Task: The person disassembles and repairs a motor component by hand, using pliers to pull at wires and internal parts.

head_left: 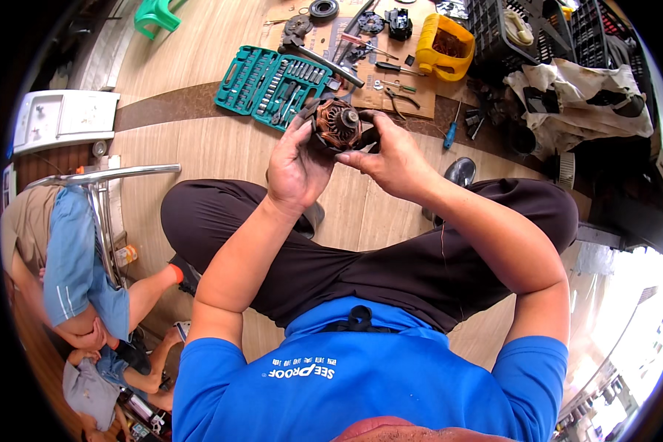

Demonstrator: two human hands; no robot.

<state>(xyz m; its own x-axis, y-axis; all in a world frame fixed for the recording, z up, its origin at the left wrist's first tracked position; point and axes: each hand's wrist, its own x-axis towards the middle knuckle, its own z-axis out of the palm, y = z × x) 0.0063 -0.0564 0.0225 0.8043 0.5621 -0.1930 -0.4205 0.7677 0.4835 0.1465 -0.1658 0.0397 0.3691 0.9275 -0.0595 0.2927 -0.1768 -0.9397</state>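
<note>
Between both hands I hold a round motor rotor (337, 127) with copper windings and a shaft end turned up. My left hand (300, 163) cups its left side, with the fingers curled behind it. On the other side my right hand (392, 156) grips the rim, thumb at the lower edge and fingers wrapped at the back. The fingertips look darkened with grime. Just beyond the rotor lies an open green socket set case (274, 88), filled with sockets and a ratchet.
Cardboard (412, 103) on the floor carries screwdrivers, pliers (401, 99) and dark machine parts. A yellow cut-open jug (443, 48) stands near black crates (519, 33). A blue-handled screwdriver (451, 131) lies at right. Other people sit at the left beside a metal-framed chair (136, 172).
</note>
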